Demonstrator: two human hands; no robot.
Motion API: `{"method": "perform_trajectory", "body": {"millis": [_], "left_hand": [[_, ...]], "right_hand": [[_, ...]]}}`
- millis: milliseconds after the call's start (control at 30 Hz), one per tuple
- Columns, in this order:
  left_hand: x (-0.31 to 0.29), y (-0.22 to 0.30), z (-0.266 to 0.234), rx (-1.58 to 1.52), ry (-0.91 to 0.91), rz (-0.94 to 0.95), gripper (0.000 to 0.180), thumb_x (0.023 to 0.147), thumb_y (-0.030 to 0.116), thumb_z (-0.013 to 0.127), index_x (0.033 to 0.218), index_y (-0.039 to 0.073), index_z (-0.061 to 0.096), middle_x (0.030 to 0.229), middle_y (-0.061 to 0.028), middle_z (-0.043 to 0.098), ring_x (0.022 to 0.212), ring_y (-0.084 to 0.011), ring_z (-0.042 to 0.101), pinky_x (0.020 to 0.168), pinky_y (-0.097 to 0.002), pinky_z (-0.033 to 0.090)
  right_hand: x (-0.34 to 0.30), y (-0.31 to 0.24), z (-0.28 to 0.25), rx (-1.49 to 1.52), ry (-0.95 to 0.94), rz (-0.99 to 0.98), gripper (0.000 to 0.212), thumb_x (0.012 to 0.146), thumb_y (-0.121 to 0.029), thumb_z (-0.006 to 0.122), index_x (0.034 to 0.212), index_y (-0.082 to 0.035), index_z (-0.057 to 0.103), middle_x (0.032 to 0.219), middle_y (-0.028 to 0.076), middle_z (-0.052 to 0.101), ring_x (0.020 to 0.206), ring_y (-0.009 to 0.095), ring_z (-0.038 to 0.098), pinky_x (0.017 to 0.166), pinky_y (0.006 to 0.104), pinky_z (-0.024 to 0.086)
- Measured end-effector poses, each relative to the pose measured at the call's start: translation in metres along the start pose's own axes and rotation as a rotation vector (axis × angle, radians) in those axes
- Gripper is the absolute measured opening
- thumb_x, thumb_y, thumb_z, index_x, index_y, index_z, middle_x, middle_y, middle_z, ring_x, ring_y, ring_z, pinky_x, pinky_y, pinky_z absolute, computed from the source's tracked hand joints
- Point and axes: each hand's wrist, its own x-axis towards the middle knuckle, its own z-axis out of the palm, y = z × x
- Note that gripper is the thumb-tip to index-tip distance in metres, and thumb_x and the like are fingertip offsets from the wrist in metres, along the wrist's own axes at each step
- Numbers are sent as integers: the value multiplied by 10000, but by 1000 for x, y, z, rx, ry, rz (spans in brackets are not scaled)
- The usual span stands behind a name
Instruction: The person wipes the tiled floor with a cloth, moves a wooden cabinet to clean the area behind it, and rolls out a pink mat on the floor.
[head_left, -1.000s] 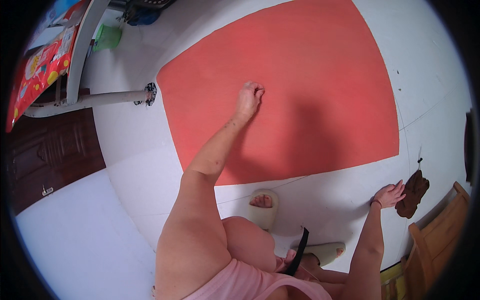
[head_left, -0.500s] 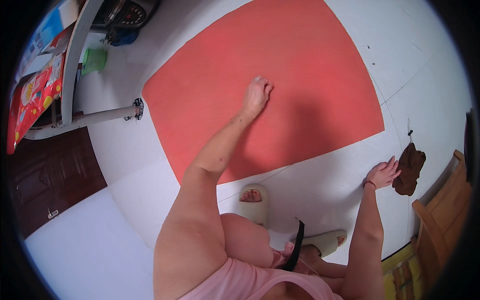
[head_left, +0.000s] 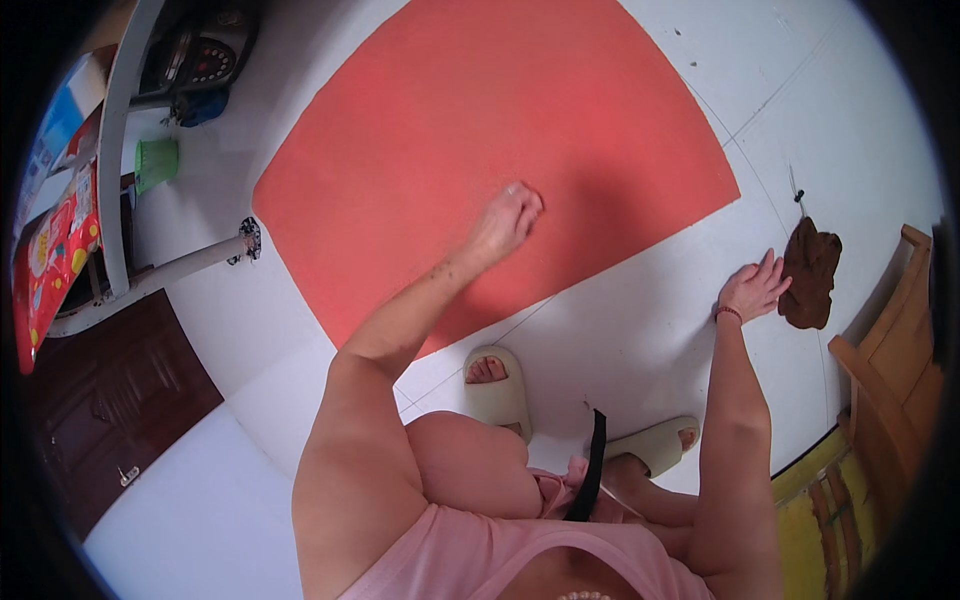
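Note:
A red mat (head_left: 430, 130) lies flat on the white floor. My left hand (head_left: 508, 220) is low over its near part, with the fingers curled together. Whatever they may hold is hidden. Off the mat to the right, my right hand (head_left: 755, 290) is open with its fingers apart. Its fingertips reach the left edge of a crumpled brown cloth (head_left: 812, 272), and I cannot tell whether they touch it. A thin cord with a small dark bead (head_left: 798, 194) is at the cloth's far end.
Pale slippers (head_left: 496, 392) are on my feet beside the mat's near edge. A metal rack leg (head_left: 190, 262) stands at the left, with red packaging (head_left: 62, 262) above. Beyond are a green basket (head_left: 157, 163) and a black appliance (head_left: 205, 55). A wooden chair (head_left: 890, 350) is at the right.
My left hand has moved across the mat toward its near edge, fingers still curled. The whole view has turned a little. My right hand stays beside the brown cloth.

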Motion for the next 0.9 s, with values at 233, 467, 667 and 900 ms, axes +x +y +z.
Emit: {"method": "perform_trajectory", "body": {"millis": [233, 467, 667, 900], "left_hand": [[-9, 18, 14, 72, -99, 81, 47, 745, 59, 537, 774, 27, 554, 792, -90, 528, 789, -251, 528, 674, -337, 448], [-5, 1, 31, 287, -96, 301, 54, 709, 17, 557, 754, 45, 549, 770, -90, 518, 740, -254, 526, 636, -345, 448], [-25, 4, 16, 175, -190, 145, 10, 727, 26, 544, 731, 31, 536, 777, -95, 517, 780, -257, 515, 665, -340, 442], [-53, -2, 14, 196, -175, 236, 50, 736, 54, 557, 774, 23, 561, 817, -93, 538, 807, -251, 527, 697, -342, 449]], "right_hand": [[-1, -3, -3, 41, -15, 12, 395, 846, -256, 323, 1231, -215, 405, 1324, -4, 316, 1264, 271, 164, 980, 462, 166], [-1, -7, -5, 35, -47, 32, 403, 844, -256, 319, 1239, -231, 392, 1330, -11, 306, 1271, 261, 152, 994, 474, 140], [-1, -2, -1, 42, -28, 24, 404, 842, -261, 326, 1240, -239, 389, 1331, -10, 306, 1270, 260, 153, 993, 477, 140], [-2, -4, -1, 54, -28, 16, 402, 839, -260, 333, 1237, -239, 394, 1329, -1, 310, 1269, 264, 152, 988, 475, 143]]}}
